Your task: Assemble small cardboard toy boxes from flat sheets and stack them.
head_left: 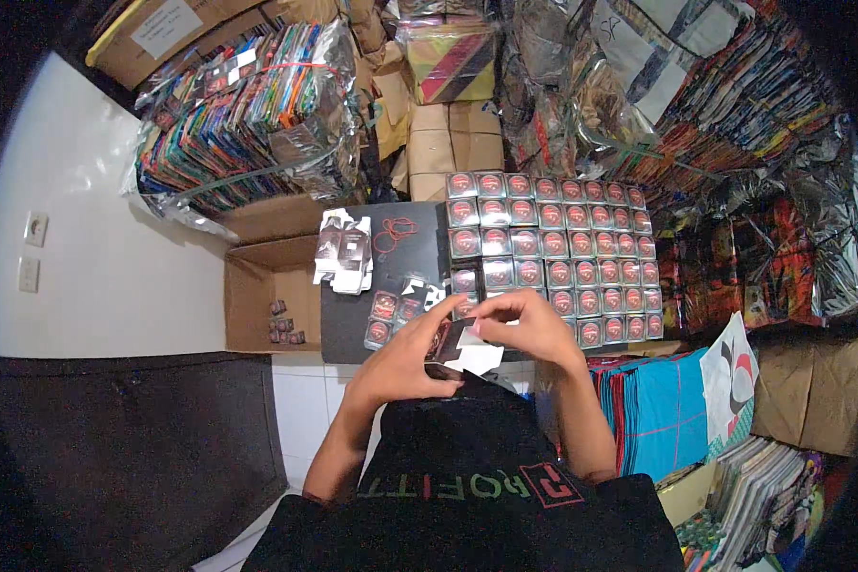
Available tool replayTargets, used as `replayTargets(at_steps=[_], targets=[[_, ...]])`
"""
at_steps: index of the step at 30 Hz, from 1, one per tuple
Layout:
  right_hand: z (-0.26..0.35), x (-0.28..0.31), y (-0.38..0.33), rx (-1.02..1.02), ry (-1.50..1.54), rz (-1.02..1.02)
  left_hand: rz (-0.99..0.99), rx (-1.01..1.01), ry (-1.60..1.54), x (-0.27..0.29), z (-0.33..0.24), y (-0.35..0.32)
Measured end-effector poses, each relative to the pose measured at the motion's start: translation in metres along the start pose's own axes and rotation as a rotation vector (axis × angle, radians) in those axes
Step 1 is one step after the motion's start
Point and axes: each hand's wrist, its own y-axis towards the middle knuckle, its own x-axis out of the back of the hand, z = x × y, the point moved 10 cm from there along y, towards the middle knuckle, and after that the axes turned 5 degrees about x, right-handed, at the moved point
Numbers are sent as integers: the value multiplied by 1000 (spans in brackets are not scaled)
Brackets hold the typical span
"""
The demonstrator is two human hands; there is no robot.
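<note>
Fingers of the left hand (405,357) grip a small dark cardboard box with white flaps (458,337), probably steadying it while the right hand (532,329) pinches its edge; beyond, on a dark grey table (424,255), square red-topped clear cases (578,244) stand tightly rowed, perhaps saving space.
</note>
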Motion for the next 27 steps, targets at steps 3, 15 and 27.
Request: replayTargets(at_steps=[3,15,27], targets=[[12,-2,-1,57,-200,33,-8,-30,58,0,-6,2],[22,1,-5,81,-448,-5,-110,-95,59,3,0,-2],[11,-26,4,212,-484,265,-111,-256,113,-11,-2,-4]])
